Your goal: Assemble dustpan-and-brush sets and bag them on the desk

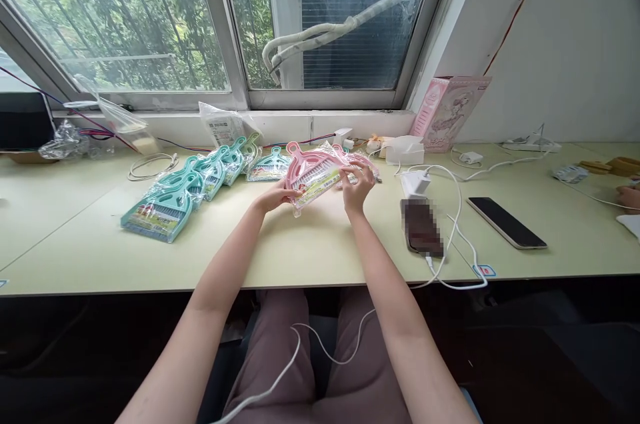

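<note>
A pink mini dustpan and brush set in clear plastic wrap is held tilted above the table. My left hand pinches its lower left corner. At the right end, my right hand grips the wrapped set with bent fingers. Behind it, more pink plastic shows, partly hidden by the held set and my right hand. To the left, several wrapped teal dustpan sets lie overlapping in a slanting row. Another teal set rests just behind my left hand.
Right of my hands lie a phone on a charging cable and a black-screened phone. A pink box stands by the wall near a white tissue pack. Another person's hand shows at the right edge. A white cable crosses my lap.
</note>
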Tool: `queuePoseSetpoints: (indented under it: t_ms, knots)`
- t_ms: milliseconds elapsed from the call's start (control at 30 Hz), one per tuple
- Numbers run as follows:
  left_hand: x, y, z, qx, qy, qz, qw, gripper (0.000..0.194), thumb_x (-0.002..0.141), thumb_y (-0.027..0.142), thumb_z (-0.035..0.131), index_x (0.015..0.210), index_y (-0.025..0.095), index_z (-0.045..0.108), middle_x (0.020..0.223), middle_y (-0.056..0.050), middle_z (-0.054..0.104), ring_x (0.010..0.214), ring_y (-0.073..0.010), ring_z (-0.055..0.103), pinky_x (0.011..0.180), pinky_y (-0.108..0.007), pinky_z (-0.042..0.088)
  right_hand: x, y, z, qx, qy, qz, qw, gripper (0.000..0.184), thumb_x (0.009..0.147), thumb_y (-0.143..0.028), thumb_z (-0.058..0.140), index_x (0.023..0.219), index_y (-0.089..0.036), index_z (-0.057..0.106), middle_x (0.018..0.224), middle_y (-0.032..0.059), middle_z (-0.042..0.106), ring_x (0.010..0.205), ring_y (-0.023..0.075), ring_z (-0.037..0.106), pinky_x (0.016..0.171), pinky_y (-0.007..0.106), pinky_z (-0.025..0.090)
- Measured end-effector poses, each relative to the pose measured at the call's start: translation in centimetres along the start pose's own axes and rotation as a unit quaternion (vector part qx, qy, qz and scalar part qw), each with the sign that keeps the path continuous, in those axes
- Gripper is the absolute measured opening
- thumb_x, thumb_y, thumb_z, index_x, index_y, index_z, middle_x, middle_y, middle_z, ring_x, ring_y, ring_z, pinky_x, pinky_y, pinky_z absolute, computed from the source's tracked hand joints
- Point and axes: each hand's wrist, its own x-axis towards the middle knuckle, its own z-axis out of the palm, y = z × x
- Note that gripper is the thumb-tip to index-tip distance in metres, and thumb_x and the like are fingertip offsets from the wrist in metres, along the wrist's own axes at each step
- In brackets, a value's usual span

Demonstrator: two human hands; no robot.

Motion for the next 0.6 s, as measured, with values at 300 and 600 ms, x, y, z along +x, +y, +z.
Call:
queuePoseSetpoints:
  t_ms: [300,600]
  knots:
    - [0.0,0.2,0.3,0.05,-0.012,0.029,0.998,0.087,0.063,0.03,0.081,0.14,0.024,0.044,0.117,-0.009,0.064,0.094,-0.0202,0.065,0.071,-0.028,0.053,0.0,0.4,-0.1,-0.003,-0.013,-0.016,1.0,0.016,0.09,-0.031,0.06,0.08,-0.022,0.069,0.104,0.0034,0.068,0.105,0.0213,0.061,0.108,0.045,0.032]
    - [-0.3,1.0,1.0,0.045,0.005,0.032,0.998,0.099,0.061,0.026,0.082,0.148,0.028,0.035,0.126,-0.012,0.06,0.104,-0.0259,0.063,0.071,-0.029,0.055,0.0,1.5,0.6,0.084,-0.01,0.003,0.996,0.012,0.088,-0.03,0.061,0.082,-0.019,0.062,0.098,0.0087,0.064,0.099,0.0208,0.06,0.09,0.036,0.049]
